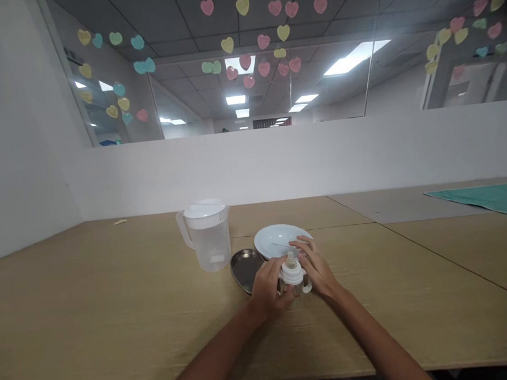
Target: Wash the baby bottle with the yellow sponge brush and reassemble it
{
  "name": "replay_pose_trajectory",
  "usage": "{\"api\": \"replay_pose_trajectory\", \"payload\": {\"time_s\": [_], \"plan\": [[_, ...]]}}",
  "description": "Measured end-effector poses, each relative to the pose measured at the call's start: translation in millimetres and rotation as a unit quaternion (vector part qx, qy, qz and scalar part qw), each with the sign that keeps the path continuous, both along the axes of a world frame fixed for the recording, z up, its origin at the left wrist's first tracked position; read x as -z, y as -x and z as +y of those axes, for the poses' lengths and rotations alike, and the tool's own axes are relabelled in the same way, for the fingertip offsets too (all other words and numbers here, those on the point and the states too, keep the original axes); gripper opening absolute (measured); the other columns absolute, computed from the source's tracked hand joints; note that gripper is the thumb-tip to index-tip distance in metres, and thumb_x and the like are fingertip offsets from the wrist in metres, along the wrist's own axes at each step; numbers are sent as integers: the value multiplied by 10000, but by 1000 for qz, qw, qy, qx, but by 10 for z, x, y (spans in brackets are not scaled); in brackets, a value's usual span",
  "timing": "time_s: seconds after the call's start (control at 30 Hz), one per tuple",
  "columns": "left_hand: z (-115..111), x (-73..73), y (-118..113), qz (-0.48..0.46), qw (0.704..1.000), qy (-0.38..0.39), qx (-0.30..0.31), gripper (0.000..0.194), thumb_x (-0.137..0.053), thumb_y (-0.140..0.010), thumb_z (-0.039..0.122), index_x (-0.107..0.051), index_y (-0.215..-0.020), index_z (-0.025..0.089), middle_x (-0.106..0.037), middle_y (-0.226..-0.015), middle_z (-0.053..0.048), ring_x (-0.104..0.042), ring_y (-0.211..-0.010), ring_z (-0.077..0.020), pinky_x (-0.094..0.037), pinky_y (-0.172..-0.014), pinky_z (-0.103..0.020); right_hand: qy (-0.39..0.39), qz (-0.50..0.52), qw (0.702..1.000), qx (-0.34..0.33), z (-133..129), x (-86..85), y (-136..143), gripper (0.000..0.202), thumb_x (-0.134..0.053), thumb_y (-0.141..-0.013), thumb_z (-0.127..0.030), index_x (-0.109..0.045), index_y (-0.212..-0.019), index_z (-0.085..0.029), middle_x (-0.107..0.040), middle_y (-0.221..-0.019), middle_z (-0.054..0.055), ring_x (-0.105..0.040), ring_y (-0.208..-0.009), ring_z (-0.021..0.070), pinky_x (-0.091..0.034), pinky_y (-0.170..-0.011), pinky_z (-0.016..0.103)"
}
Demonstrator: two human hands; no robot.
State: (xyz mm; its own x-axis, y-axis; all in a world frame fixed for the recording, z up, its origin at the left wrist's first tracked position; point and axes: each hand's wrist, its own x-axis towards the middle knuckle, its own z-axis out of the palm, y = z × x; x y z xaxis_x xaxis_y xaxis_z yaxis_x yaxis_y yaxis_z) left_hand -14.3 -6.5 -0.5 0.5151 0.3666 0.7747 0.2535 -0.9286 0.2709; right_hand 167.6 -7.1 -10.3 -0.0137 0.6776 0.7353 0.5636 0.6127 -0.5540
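Note:
A baby bottle with a white collar, side handles and a clear teat stands upright on the table in front of me. My left hand is closed round its left side, thumb at the front. My right hand is beside the teat and right handle, its fingers stretched out and apart; whether it touches the bottle is hard to tell. Just behind is a white plate with a thin, small item on it that I cannot make out. A dark metal tray lies left of the bottle, partly hidden by my left hand.
A translucent pitcher with a white lid stands left of the plate. The wooden table meets a white wall at the back. A teal cloth lies at the far right, and a small pale object at the back left.

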Motion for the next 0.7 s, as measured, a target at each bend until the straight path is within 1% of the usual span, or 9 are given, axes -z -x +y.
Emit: {"api": "replay_pose_trajectory", "payload": {"time_s": [0.17, 0.23, 0.4, 0.53, 0.63, 0.7], "plan": [[-18, -19, 0, 15, 1000, 20, -10, 491, -459, -768, 337, -431, -1215, 137, -576, -1087, -134, -541, -967, -254, -429, -843, -390, 19, -17, 1000, -15, 17, -2, -23, 417, -320, -910, -447, -621, -1098, -229, -404, -1312, 91, -425, -1211, 229, -348, -1022, 396], [-22, -28, -5, 19, 999, 30, -11, 492, -462, -766, 324, -426, -1220, 137, -571, -1099, -134, -537, -979, -255, -424, -854, -390, 31, -30, 999, -23, 34, -15, -37, 428, -326, -907, -458, -635, -1090, -225, -426, -1313, 90, -424, -1216, 237, -355, -1018, 413], [-14, -37, -20, 19, 999, 43, -11, 470, -460, -782, 310, -419, -1218, 140, -562, -1116, -128, -530, -1002, -248, -422, -868, -384, 41, -51, 997, -47, 88, -43, -63, 454, -316, -908, -470, -652, -1082, -220, -538, -1242, 82, -357, -1281, 240, -349, -1030, 438], [-18, -46, -19, 20, 999, 50, -6, 475, -468, -787, 304, -412, -1231, 147, -559, -1136, -123, -520, -1044, -243, -419, -896, -376, 44, -44, 997, -37, 115, -25, -60, 453, -309, -908, -476, -659, -1070, -237, -531, -1266, 63, -387, -1267, 227, -370, -1014, 413], [-23, -50, -14, 24, 998, 54, -10, 486, -469, -794, 307, -402, -1250, 154, -550, -1165, -122, -506, -1083, -243, -409, -920, -380, 55, -42, 997, -42, 128, -7, -55, 451, -302, -911, -469, -672, -1040, -245, -567, -1219, 55, -377, -1273, 220, -370, -1009, 401], [-21, -48, -12, 25, 998, 56, -14, 493, -468, -798, 307, -395, -1260, 153, -544, -1177, -122, -503, -1092, -242, -407, -925, -383, 59, -43, 996, -41, 136, -5, -56, 450, -305, -909, -467, -680, -1020, -244, -566, -1218, 56, -373, -1273, 223, -369, -1006, 396]]}}
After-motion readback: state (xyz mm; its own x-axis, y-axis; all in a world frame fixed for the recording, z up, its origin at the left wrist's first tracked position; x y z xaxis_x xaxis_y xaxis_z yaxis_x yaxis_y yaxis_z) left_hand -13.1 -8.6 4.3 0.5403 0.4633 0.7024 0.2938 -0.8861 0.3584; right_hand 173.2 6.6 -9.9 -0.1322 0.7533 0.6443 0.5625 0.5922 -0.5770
